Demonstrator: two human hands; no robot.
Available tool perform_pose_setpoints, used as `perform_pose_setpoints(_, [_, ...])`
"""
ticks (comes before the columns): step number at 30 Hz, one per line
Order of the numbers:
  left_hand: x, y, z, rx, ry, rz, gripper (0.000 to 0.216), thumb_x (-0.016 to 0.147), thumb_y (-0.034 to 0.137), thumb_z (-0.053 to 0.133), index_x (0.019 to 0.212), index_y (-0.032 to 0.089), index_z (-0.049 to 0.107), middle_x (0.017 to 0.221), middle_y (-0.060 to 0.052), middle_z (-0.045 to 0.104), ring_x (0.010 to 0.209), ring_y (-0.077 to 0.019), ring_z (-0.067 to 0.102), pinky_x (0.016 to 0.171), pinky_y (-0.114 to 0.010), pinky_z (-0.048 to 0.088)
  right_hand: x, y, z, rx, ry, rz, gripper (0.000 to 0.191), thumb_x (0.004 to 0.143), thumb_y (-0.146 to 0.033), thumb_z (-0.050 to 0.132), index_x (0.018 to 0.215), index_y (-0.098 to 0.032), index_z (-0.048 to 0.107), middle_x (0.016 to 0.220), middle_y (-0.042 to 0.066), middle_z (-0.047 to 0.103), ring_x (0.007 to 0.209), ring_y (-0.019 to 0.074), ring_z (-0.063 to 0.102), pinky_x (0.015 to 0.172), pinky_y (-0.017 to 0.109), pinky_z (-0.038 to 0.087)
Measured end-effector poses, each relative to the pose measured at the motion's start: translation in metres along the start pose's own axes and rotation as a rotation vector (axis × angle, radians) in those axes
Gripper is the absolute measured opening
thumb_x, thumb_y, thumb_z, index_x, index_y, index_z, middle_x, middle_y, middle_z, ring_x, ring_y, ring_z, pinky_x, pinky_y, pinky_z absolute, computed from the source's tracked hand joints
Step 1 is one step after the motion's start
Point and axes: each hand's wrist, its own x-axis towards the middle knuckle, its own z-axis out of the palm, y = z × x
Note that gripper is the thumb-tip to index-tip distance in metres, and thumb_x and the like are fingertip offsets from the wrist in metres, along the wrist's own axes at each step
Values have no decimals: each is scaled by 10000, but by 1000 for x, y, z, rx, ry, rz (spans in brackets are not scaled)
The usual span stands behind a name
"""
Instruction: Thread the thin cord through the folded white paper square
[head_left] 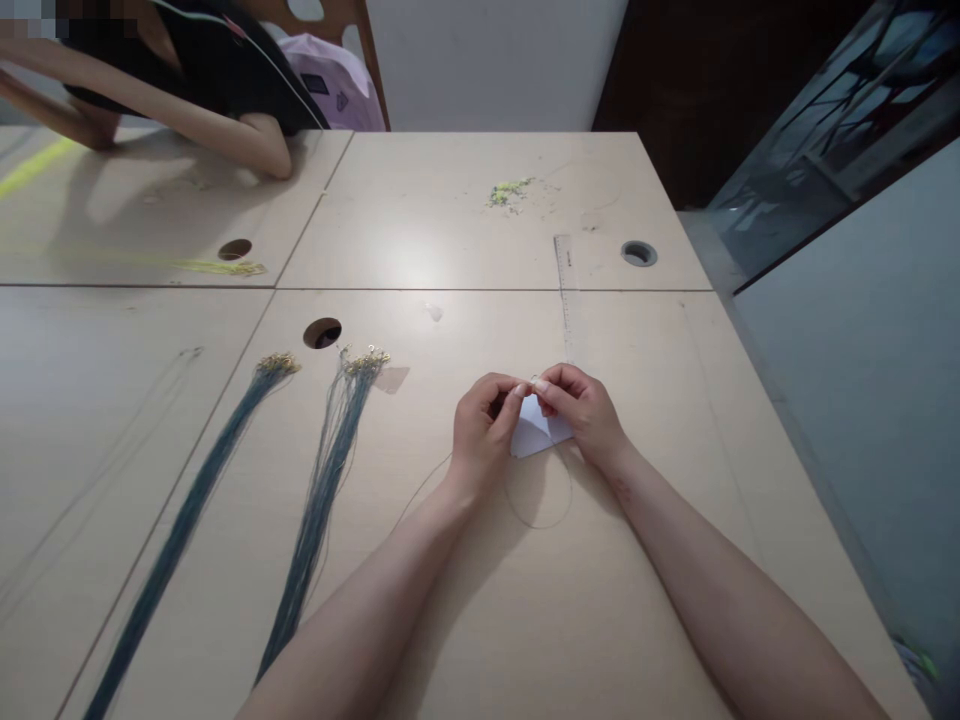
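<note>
My left hand (489,418) and my right hand (579,402) meet fingertip to fingertip above the table, both closed in a pinch. Between them is a thin fishing line (571,490), its loop hanging below and a length trailing left past my left wrist. A tiny pale bit shows at the fingertips, too small to name. Just under the hands lies a white card (534,432), partly covered by them. To the left rest two bundles of blue-green line, one farther left (196,498) and one nearer (330,500), with small gold hook-like pieces at their far ends.
A clear ruler (562,290) lies beyond my hands. Yellow-green scraps (510,192) are scattered farther back. Cable holes (322,333) pierce the tabletop (450,340). Across the table at left sits another person (187,90), arms on the table near yellow line (217,266).
</note>
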Motion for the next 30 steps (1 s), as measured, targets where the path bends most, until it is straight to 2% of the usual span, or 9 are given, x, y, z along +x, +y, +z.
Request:
perform_pose_setpoints(7, [1,-4,-1,70,76,51,124,822,259,526,763,172,592,736,-19,590,699,-120,540,638,-256,420,-2,2,4,-123,45,-64,159,767,-323,579,713,-174,572,605,-20,538,564,102,500,544,235,397])
perform_pose_setpoints(13, [1,-5,-1,151,104,122,106,828,223,519,747,173,567,722,-13,567,687,-114,520,628,-256,409,-6,-2,9,-373,138,-248,109,775,-265,567,717,-178,594,672,8,588,610,115,530,565,243,419])
perform_pose_setpoints(18, [0,-6,0,193,104,180,86,830,197,510,753,181,546,709,-10,545,671,-116,499,611,-260,399,-7,-4,11,-450,189,-350,99,781,-244,563,712,-182,599,680,14,604,618,118,545,573,244,437])
perform_pose_setpoints(25, [0,-8,0,236,113,228,74,829,175,509,758,180,533,704,-6,534,668,-108,485,606,-248,391,-6,-1,11,-488,197,-402,117,794,-258,553,716,-189,604,682,17,616,613,120,553,580,252,451])
perform_pose_setpoints(30, [0,-7,0,245,111,241,74,831,173,505,760,179,526,703,-7,529,666,-108,480,598,-245,386,-7,-1,11,-488,196,-386,130,803,-281,543,724,-200,607,692,21,619,625,130,557,592,265,452])
